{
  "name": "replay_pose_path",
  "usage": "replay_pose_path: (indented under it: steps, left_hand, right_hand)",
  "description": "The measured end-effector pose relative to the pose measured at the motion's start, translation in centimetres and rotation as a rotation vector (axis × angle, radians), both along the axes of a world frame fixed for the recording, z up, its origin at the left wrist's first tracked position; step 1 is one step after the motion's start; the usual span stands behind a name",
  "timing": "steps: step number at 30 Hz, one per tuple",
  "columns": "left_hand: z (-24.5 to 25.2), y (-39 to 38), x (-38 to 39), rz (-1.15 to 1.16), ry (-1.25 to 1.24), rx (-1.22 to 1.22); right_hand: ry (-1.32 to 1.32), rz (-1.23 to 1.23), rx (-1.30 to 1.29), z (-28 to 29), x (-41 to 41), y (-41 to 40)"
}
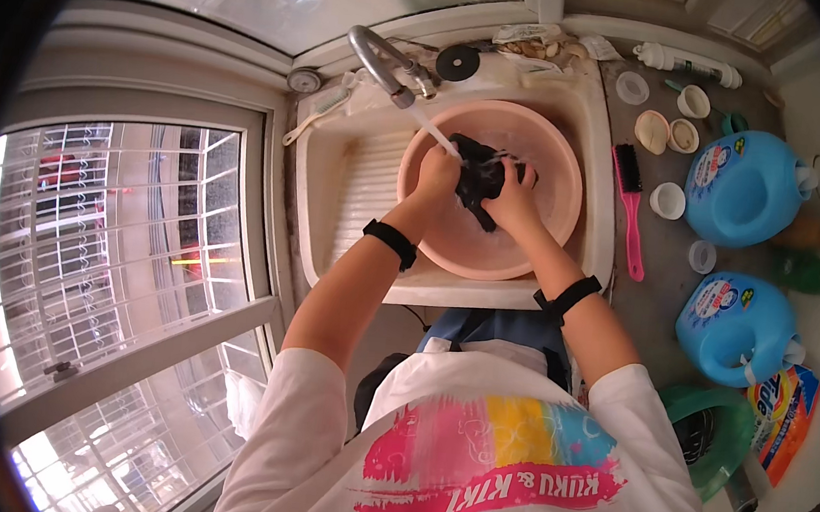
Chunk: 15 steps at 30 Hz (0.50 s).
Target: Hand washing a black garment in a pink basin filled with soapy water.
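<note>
A round pink plastic basin (559, 233) stands in a white laundry sink and holds some water. Over it, both hands grip a wet black cloth item (478, 181), whose exact kind I cannot tell. My left hand (438, 174) has its fingers closed on the cloth's left side, beneath the stream from a curved metal faucet (380, 64). On the cloth's right side, my right hand (515, 198) holds it with the fingers somewhat spread. Water falls from the spout onto the cloth and my left hand.
The sink's ribbed washboard (368, 193) lies left of the basin. A pink-handled brush (630, 211) rests on the right counter, near small white cups, blue detergent jugs (746, 188) and a green basin (729, 405). A white-handled brush (318, 115) sits on the sink's left corner.
</note>
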<state>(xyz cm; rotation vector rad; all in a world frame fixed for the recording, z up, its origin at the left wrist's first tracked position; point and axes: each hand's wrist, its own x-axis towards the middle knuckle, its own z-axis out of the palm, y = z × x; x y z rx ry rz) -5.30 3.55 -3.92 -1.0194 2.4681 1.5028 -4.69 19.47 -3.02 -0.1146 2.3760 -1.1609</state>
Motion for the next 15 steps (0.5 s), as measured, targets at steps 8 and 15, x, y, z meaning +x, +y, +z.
replay_pose_path:
  steps: [8,15]
  left_hand:
    - [1.4,1.5,0.3,-0.107,0.048,0.134]
    - [6.3,-1.6,1.8,-0.242,-0.062,0.651]
  right_hand:
    - [0.072,0.190,-0.178,-1.8,0.4,-1.8]
    - [-0.412,-0.257,-0.303,1.0,-0.6,-1.6]
